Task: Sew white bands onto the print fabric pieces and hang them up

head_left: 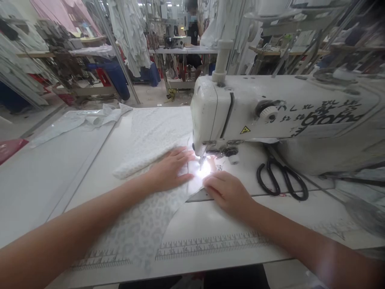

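A pale fabric with a faint spotted print [141,224] lies across the sewing table and runs under the needle of a white sewing machine [210,108]. My left hand [170,168] rests flat on this fabric, left of the needle, with fingers spread. Close to the right of the lit needle area, my right hand [227,190] has its fingers pinched together at the fabric's edge. Bright light from the machine's lamp washes out the stitching spot. Black-handled scissors [281,178] lie on the table beneath the machine arm.
A printed ruler scale [207,247] runs along the table's front edge. White scraps [105,114] lie at the far left corner. Hanging garments [129,32], a metal pole [117,52] and another person [192,30] at a machine are behind.
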### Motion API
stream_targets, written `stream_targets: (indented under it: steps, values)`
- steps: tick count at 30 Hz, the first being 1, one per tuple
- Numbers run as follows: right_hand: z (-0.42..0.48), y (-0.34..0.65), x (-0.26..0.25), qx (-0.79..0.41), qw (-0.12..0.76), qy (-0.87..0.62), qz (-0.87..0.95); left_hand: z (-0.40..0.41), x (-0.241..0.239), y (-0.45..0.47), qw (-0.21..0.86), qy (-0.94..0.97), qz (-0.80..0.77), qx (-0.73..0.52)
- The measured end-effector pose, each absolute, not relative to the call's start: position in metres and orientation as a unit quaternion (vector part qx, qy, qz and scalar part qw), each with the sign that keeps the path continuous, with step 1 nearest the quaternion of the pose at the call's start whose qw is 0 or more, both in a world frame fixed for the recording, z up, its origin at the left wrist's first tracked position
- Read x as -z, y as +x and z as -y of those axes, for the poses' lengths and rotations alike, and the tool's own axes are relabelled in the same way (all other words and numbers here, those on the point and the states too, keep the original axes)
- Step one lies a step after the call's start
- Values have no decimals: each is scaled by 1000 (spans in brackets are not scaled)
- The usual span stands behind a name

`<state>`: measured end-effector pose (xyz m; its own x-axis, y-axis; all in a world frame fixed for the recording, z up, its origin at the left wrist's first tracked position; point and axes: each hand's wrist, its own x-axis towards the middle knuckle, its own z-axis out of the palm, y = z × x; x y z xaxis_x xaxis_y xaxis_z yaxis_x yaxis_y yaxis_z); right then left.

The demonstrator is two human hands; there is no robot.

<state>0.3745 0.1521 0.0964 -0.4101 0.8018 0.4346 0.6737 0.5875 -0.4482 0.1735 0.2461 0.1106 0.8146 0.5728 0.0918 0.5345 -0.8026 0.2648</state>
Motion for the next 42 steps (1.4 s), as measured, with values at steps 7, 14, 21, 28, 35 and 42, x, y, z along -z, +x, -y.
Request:
stream_targets:
  steps: [7,14,21,28,35,42]
  values:
    - [-175,379,-90,-78,311,-430,844,-269,-112,177,70,949,-279,-130]
    - [-173,386,-87,-65,313,-381,868,-217,-111,179,203,934,-231,-183]
    - [-167,389,-90,-104,314,-380,864,-214,-111,174,224,939,-203,-166]
    - [-165,395,-91,-127,356,-445,812,-214,-110,174,222,939,-212,-154]
    - [-164,393,-88,-79,324,-432,838,-214,-110,177,229,929,-247,-154]
    - [-163,393,-91,-61,334,-417,843,-213,-108,178,241,912,-291,-160]
